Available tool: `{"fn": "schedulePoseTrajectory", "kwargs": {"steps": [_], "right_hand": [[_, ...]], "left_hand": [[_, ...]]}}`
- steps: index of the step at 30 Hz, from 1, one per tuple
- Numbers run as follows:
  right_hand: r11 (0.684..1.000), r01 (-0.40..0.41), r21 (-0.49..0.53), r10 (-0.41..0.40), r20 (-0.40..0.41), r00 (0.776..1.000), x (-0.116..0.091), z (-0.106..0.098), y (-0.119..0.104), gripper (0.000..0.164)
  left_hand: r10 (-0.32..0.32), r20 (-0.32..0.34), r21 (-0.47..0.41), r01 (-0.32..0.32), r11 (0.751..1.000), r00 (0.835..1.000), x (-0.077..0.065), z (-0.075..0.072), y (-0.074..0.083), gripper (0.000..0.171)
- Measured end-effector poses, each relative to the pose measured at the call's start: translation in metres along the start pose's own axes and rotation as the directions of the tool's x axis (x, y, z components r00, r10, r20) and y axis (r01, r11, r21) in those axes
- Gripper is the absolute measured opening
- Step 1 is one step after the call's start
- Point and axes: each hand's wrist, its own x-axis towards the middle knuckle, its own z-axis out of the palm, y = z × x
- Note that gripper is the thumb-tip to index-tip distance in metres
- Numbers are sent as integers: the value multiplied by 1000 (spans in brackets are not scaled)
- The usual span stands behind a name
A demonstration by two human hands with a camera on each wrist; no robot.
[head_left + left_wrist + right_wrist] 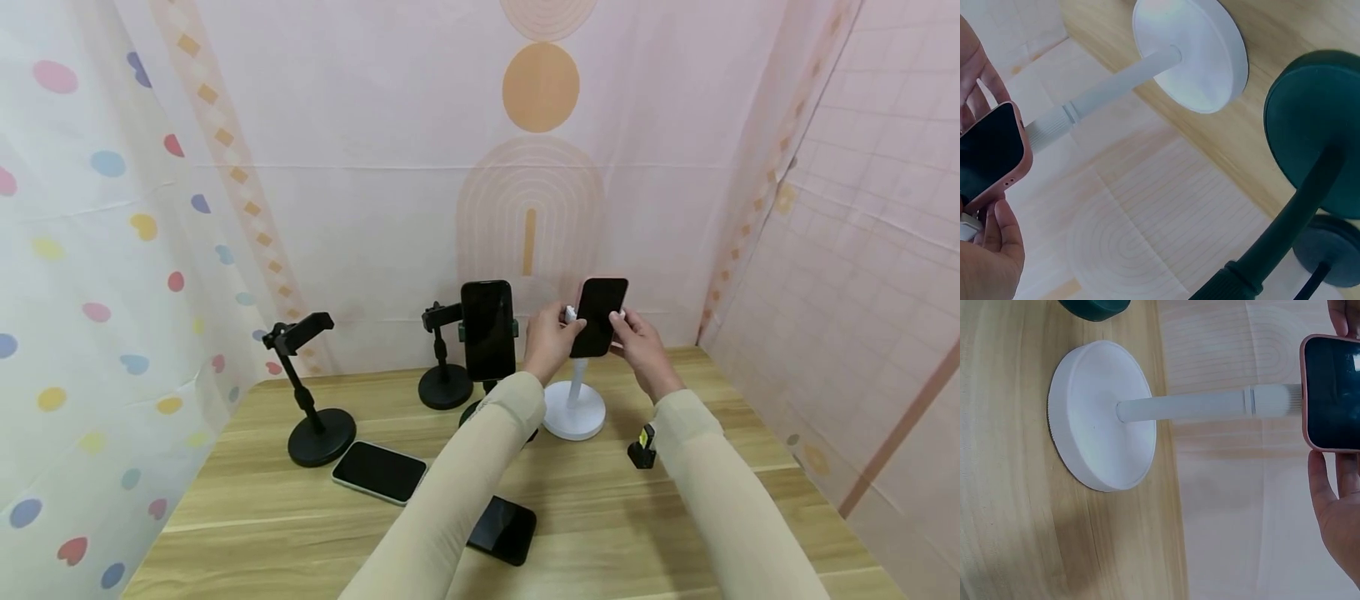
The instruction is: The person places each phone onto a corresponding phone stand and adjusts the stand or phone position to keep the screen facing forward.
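A smartphone (600, 318) with a pink case and dark screen stands upright, leaning slightly, at the top of a white phone stand (574, 411). My left hand (551, 340) grips the phone's left side, thumb at the front edge, beside a white clamp arm (570, 313). On the opposite side my right hand (647, 354) holds the edge between its thumb and fingers. In the left wrist view the pink case (1021, 165) overlaps the top of the white pole (1104, 94). The phone's back and most of the clamp are hidden behind it.
To the left, a dark green stand holds another phone (487, 329). Two black stands (321, 437) stand farther left, one near the back. Two phones (380, 472) lie on the wooden table (247, 500). A small black item with a yellow label (642, 450) sits by the right forearm.
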Motion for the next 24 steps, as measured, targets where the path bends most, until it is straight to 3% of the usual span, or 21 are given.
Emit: {"fn": "schedulePoseTrajectory", "kwargs": {"steps": [5,12,19,24], "right_hand": [[1000,15,-17,-16,-23,1000,0,2,1,61],[999,15,-32,-16,-20,1000,-1,1,-1,65],[998,53,-34,-54,-32,998,1,4,-3,61],[998,57,-39,-58,-34,998,2,5,-3,59]], "left_hand": [[-30,27,-16,31,999,999,3,-2,-5,15],[-1,24,3,1,1000,1000,2,-3,-7,15],[-6,0,-36,6,999,1000,2,-2,-10,36],[-14,1,-40,14,999,1000,1,-3,-9,24]]}}
